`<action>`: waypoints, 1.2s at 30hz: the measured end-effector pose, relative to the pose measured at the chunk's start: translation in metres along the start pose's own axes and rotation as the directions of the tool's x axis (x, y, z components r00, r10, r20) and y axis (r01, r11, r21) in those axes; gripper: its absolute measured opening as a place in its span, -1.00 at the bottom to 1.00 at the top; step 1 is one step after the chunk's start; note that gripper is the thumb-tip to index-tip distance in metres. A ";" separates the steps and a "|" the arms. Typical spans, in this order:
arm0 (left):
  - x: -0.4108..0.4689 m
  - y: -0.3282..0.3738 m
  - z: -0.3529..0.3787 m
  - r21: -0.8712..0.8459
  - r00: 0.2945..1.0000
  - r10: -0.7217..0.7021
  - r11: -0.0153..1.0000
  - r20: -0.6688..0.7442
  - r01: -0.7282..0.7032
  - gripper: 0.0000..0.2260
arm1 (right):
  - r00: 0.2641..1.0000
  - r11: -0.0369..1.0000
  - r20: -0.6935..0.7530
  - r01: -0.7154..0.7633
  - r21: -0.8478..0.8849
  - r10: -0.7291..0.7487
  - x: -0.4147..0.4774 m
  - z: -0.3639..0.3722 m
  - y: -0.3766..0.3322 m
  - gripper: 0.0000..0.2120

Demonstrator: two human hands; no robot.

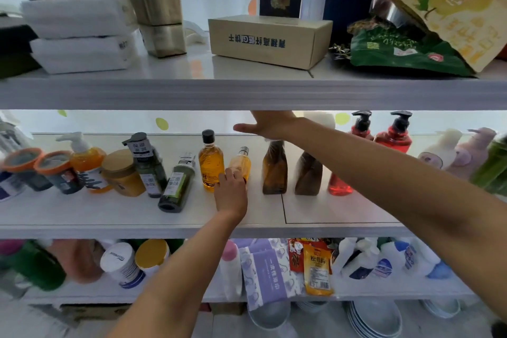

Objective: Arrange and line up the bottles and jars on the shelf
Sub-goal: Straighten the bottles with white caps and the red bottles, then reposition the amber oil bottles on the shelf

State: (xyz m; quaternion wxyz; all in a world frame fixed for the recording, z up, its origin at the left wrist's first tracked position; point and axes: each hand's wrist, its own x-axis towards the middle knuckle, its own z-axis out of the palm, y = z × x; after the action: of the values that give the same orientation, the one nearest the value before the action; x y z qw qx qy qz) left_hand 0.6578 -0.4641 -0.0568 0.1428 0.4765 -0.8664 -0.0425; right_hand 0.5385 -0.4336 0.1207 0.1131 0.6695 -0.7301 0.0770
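The middle shelf (329, 211) holds a rough row of bottles and jars. My left hand (231, 193) grips the base of a small amber bottle (242, 160) with a silver cap, which stands beside a taller amber bottle (210, 163) with a black cap. My right hand (264, 125) reaches deep under the upper shelf, thumb spread, holding nothing, just above a brown bottle (275, 170); its fingertips are hidden. A second brown bottle (308, 175) and a small red bottle (338, 185) stand under my right forearm. A dark green bottle (177, 186) leans forward out of line.
To the left stand a yellow jar (122, 173), an orange pump bottle (86, 162) and two orange-rimmed jars (59, 170). Red pump bottles (395, 137) stand back right. The upper shelf edge (247, 96) hangs low. The lower shelf carries packets and bottles.
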 end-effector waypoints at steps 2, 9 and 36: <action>0.000 -0.001 -0.001 -0.005 1.000 0.008 1.000 0.012 -0.008 -0.57 | 0.997 0.998 -0.029 0.064 -0.026 -0.065 0.009 0.007 -0.009 -0.45; 0.002 0.001 -0.014 -0.216 0.982 -0.163 0.960 0.090 0.179 -0.40 | 0.998 0.999 0.059 0.034 0.042 -0.036 0.037 0.033 -0.027 -0.58; 0.013 -0.048 -0.012 -0.774 0.832 -0.080 0.328 0.549 0.542 -0.44 | 0.680 0.675 0.318 -0.723 0.145 0.661 0.082 0.083 -0.040 -0.89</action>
State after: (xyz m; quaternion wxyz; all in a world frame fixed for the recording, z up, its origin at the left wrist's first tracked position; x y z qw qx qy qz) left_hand 0.6938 -0.5001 -0.0533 0.1799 0.4594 -0.5946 -0.6348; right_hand 0.5670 -0.5380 0.0615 -0.1020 0.3530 -0.9212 0.1280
